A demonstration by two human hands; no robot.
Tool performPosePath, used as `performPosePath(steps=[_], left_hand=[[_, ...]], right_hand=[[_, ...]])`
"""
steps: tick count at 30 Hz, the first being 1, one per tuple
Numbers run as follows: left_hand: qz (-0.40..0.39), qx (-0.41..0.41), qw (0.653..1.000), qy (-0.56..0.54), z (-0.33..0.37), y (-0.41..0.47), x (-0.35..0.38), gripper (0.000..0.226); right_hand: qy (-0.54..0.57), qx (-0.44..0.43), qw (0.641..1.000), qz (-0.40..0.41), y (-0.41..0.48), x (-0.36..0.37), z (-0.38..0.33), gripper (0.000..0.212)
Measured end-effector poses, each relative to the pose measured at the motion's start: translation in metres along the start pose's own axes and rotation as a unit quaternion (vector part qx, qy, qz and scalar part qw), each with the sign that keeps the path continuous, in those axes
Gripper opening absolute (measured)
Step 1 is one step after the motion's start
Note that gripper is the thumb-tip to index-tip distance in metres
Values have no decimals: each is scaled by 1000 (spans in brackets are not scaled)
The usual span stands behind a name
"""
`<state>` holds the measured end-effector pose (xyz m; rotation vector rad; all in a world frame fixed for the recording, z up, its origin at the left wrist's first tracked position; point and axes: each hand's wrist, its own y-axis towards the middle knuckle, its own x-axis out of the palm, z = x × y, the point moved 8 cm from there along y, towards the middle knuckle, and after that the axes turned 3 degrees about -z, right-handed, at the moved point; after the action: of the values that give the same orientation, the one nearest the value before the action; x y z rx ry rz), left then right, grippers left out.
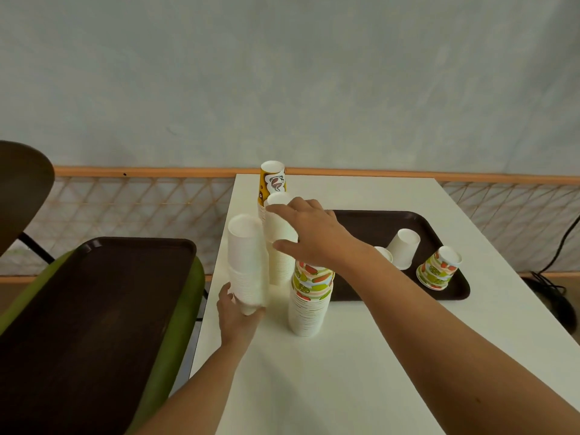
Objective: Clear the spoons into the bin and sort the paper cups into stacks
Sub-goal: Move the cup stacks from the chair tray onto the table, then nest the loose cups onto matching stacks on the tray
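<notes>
Four stacks of upturned paper cups stood near the left edge of a white table (pixel 345 372), which was pushed up against a pale wall above a wooden rail with lattice. The left hand (pixel 237 315) gripped the base of a plain white stack (pixel 248 262), fingers curled round it, and the stack leaned off vertical. The right hand (pixel 309 232) reached across to a second white stack (pixel 279 243), thumb and fingers spread around its upper cups. Behind it rose a yellow printed stack (pixel 272 183), and nearer the camera a fruit-patterned stack (pixel 310 296). A dark brown tray (pixel 376 224) lay on the table's far right, holding a white cup (pixel 403 248), a fruit-patterned cup (pixel 439 266) and another white cup (pixel 384 254) mostly hidden by the right forearm. A second brown tray (pixel 94 309) rested on a green seat (pixel 179 324) to the left, cut off at the frame's edge. No spoons or bin could be made out.
</notes>
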<state>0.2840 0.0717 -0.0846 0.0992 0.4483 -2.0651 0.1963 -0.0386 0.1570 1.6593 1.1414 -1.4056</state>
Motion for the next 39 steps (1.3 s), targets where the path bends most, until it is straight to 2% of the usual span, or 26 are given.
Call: performPosePath(steps=[3,7,10,14,17,20,22,26,30,36,39], left_hand=[[54,6,998,-14,-6,-19,-6,52],[91,29,995,-13,-9,-48,-5,33],[66,56,996,32,-6,-63,12,33],[-43,65,994,80,-5,-69,48,38],[-74,81,985,131,-1,-66,64,67],[-104,50,985,128,3,-57,76,101],[-117,45,986,110,-2,-45,86,108],[-130,71,987,69,15,-52,97,84],[-129,92,985,62,27,-61,101,73],[-145,110,979,86,37,-65,108,74],[-163,127,975,80,48,-74,119,68]], right_hand=[[25,8,1000,0,-7,2,14,63],[70,6,997,-22,-20,11,26,69],[84,1,996,-42,-29,21,32,72],[101,-3,993,-58,-37,33,39,61],[142,0,989,-44,-43,37,44,51],[179,6,983,-33,-47,38,48,48],[190,10,981,-30,-51,39,50,46],[216,16,976,-24,-62,37,60,46],[246,39,968,-13,-71,36,73,46],[271,61,961,15,-80,31,87,48],[292,79,952,48,-86,26,102,58]])
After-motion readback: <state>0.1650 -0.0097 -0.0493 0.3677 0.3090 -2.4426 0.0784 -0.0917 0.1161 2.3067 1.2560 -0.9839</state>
